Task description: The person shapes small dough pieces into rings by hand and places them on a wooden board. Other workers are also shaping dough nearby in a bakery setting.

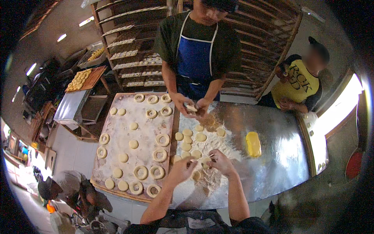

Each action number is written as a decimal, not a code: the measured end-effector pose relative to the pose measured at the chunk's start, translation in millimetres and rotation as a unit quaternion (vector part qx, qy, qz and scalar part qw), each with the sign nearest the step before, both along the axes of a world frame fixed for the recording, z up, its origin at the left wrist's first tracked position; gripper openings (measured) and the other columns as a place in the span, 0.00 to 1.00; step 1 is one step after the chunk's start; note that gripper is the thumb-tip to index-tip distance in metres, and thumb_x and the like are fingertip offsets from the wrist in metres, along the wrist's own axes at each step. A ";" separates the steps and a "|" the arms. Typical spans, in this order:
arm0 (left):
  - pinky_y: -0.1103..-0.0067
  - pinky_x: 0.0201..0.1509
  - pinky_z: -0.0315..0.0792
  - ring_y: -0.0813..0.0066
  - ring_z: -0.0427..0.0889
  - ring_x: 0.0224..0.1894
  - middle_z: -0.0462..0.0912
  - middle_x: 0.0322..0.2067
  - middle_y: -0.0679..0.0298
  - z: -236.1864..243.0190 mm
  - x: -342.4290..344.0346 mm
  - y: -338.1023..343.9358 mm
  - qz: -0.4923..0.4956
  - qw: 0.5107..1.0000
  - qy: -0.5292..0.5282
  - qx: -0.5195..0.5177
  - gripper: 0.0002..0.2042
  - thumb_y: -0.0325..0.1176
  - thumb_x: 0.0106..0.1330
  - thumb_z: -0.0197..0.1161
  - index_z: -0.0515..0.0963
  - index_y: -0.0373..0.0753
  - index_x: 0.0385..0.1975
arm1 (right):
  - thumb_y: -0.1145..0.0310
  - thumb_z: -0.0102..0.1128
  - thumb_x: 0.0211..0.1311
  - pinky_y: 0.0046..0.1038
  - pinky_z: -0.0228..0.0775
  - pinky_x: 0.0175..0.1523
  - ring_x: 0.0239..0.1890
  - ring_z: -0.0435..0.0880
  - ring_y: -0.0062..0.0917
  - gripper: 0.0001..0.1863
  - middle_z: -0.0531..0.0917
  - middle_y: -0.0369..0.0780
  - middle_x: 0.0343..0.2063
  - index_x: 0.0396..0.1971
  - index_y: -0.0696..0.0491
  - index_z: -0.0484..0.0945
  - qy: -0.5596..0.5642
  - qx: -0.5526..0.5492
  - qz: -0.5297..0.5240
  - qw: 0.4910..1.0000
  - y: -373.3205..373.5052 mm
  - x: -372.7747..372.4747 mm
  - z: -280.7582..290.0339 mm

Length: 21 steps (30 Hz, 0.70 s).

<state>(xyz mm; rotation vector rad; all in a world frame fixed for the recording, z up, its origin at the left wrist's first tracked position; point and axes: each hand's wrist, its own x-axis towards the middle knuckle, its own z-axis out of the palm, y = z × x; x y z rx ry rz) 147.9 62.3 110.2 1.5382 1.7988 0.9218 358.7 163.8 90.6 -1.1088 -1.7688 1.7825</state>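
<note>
My left hand (183, 168) and my right hand (221, 161) meet over a floured patch of the steel table (272, 156), both pinching one small piece of pale dough (205, 161). Several flat dough rounds (187, 139) lie just beyond my hands. To the left, a floured wooden board (120, 132) carries several dough rings (162, 139) and plain rounds. A person in a blue apron (194, 58) stands across the table, shaping another dough piece (191, 107) with both hands.
A yellow block (253, 144) lies on the table to the right. Racks of trays (132, 58) stand behind. A person in a yellow shirt (298, 84) is at the far right. Another person (74, 191) crouches at lower left by the board.
</note>
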 end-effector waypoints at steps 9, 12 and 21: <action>0.79 0.33 0.76 0.78 0.84 0.30 0.88 0.31 0.57 22.5 88.8 -23.1 0.084 0.969 -0.229 0.040 0.15 0.39 0.63 0.70 0.83 0.35 0.43 | 0.77 0.66 0.58 0.32 0.77 0.45 0.40 0.84 0.29 0.27 0.84 0.45 0.38 0.55 0.55 0.63 0.073 0.001 0.075 0.994 -17.5 41.7 20.4; 0.76 0.33 0.76 0.73 0.84 0.30 0.86 0.30 0.57 23.3 105.0 -29.8 0.121 0.982 -0.146 0.025 0.14 0.33 0.57 0.73 0.82 0.34 0.40 | 0.77 0.68 0.52 0.36 0.77 0.47 0.44 0.84 0.34 0.33 0.82 0.46 0.41 0.58 0.53 0.63 -0.050 0.105 0.024 0.993 -27.4 38.0 16.8; 0.68 0.41 0.74 0.58 0.77 0.34 0.75 0.32 0.55 -4.5 134.0 -25.5 0.174 0.952 0.045 0.248 0.22 0.15 0.56 0.55 0.67 0.39 0.51 | 0.74 0.55 0.59 0.35 0.69 0.60 0.48 0.80 0.33 0.29 0.79 0.43 0.42 0.61 0.56 0.62 0.355 -0.152 0.080 0.919 -40.0 44.2 -11.7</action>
